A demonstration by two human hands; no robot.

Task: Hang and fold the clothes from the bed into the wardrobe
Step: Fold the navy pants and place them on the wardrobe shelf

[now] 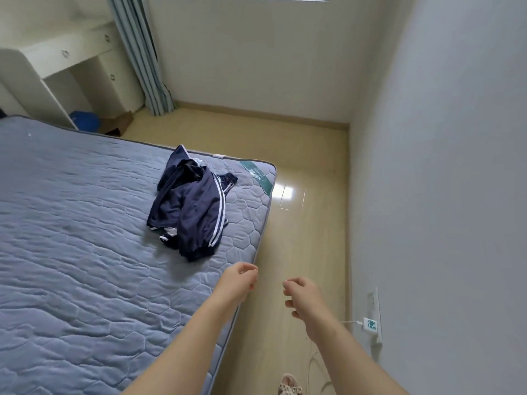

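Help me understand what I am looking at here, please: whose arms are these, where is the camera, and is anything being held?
There is no machine here. A person wears one wide-angle camera on the head, looking forward and down, so the two bare arms are their own. The left hand is over the edge of the blue quilted mattress, and the right hand is over the wooden floor beside it. The grip of each is loose and empty, so nothing is held. On the mattress, near its far corner, lies a crumpled navy tracksuit garment with white stripes, and neither hand touches it. A white charger is plugged into the wall on the right.
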